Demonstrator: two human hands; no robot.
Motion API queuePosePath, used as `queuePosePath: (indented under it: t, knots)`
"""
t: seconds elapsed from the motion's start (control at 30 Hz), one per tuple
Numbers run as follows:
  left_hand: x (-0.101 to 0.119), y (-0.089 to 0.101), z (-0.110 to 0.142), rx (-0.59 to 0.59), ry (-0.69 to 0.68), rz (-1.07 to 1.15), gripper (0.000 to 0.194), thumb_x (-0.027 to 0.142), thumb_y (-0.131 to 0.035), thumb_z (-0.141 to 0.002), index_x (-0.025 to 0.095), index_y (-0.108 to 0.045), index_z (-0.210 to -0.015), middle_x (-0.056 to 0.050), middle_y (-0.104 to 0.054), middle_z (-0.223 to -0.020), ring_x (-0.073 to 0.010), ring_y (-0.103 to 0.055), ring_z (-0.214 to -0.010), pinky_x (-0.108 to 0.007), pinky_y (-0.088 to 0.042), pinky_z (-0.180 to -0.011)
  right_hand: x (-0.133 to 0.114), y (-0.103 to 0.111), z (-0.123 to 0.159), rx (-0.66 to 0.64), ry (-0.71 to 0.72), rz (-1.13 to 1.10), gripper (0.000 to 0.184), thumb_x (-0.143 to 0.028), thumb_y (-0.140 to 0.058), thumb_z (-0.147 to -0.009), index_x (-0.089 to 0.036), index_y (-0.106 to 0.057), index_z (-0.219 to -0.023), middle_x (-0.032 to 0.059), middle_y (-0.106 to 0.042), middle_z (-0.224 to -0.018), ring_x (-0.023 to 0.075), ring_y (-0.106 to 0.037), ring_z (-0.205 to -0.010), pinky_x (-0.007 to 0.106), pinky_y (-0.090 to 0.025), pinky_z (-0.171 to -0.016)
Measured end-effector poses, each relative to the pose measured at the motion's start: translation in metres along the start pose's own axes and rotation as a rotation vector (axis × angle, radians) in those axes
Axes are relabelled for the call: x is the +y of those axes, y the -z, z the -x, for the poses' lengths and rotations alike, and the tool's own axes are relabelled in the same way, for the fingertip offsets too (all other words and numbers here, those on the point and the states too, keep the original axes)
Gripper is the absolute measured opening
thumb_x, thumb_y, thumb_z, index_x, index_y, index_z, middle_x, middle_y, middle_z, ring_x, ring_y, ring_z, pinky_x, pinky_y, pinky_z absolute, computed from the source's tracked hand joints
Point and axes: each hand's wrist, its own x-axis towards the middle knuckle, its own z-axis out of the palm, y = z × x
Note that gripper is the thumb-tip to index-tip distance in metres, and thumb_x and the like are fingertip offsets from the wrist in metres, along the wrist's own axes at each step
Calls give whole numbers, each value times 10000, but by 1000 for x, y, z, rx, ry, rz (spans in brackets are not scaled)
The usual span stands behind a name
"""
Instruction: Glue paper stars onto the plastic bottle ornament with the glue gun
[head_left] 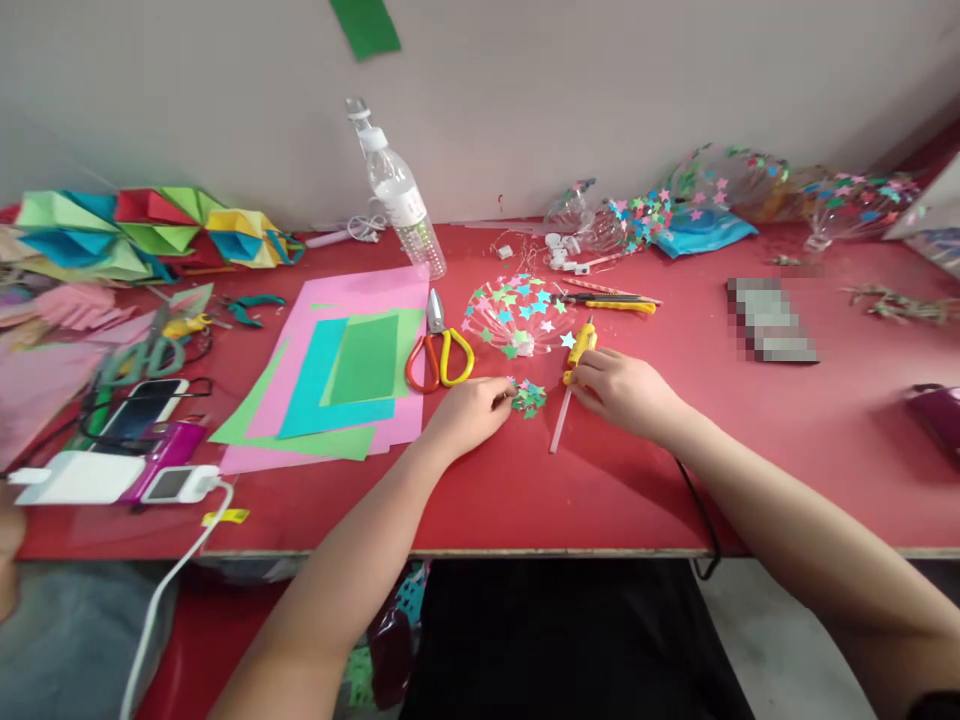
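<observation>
My left hand (471, 412) rests on the red table with its fingers curled together at the edge of a small pile of paper stars (529, 398). Whatever its fingertips pinch is too small to make out. My right hand (621, 392) is closed on the yellow hot glue gun (581, 345), which lies on the tabletop, a clear glue stick (560, 422) sticking out of its back end. Just beyond the pile stands a clear plastic dome of thin strips (525, 343) covered in coloured stars. Scissors (439, 345) with one red and one yellow handle lie left of it.
Coloured paper sheets (364, 360) are stacked to the left, with a plastic bottle (405, 205) behind. A yellow utility knife (619, 305) lies beyond the glue gun. Other star-covered pieces (637, 220) line the wall. Phones, chargers and a white cable (180, 575) are at left.
</observation>
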Motion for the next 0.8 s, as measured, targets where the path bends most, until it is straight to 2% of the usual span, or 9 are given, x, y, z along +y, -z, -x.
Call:
queuePosePath:
  t: [0.1,0.17,0.23,0.3,0.43,0.53,0.63,0.8]
  knots:
    - [3,1,2,43,38,-34,107,162,-555,-832,196,-627,-760,-31,-698,-766,-170,-642,-681,-259,-437,-628,2,14,4,-63,-153,84,202,-265,-467,-924,-154,-631,-965,99,-634,-990,211,-593,-912,284,-401,-648]
    - [9,4,3,60,34,-43,99,161,-560,-828,191,-617,-753,-22,-689,-740,-165,-638,-662,-257,-434,-616,5,22,9,-147,-282,143,248,-309,-532,-884,-133,-608,-1041,118,-625,-1045,241,-604,-943,291,-405,-647]
    - [19,9,4,36,21,14,94,174,-553,-841,193,-606,-765,0,-672,-690,-150,-637,-625,-249,-442,-599,8,27,15,-247,-365,178,315,-326,-578,-845,-105,-595,-1068,133,-624,-1046,257,-624,-909,302,-414,-649]
    - [34,15,2,-28,16,174,116,200,-517,-877,196,-588,-786,27,-641,-624,-131,-636,-574,-237,-459,-582,10,27,18,-310,-384,189,297,-291,-582,-828,-94,-598,-1049,134,-629,-1017,257,-636,-870,309,-422,-651]
    - [66,16,-5,-21,-90,473,109,173,-489,-890,187,-565,-813,22,-644,-686,-114,-675,-622,-225,-520,-624,7,18,15,-297,-368,199,340,-203,-571,-794,-73,-556,-1108,157,-595,-1066,266,-622,-905,316,-435,-676]
    - [75,5,-7,39,-144,610,96,170,-499,-887,177,-583,-840,11,-643,-715,-100,-666,-595,-214,-533,-598,5,6,10,-268,-374,186,373,-164,-543,-779,-55,-523,-1135,175,-559,-1091,264,-602,-911,325,-440,-701]
    - [69,-9,-5,73,-47,762,81,195,-528,-873,161,-588,-830,-2,-644,-694,-107,-667,-584,-216,-548,-572,5,-5,10,-240,-384,151,283,-129,-495,-780,-73,-541,-1053,165,-550,-1059,253,-578,-928,321,-434,-736]
    - [58,-20,-5,-22,159,1098,78,211,-602,-829,146,-559,-841,-28,-689,-708,-135,-686,-581,-237,-568,-541,11,-12,17,-196,-417,97,286,-68,-480,-725,-112,-526,-1003,123,-551,-1017,216,-572,-865,299,-417,-694]
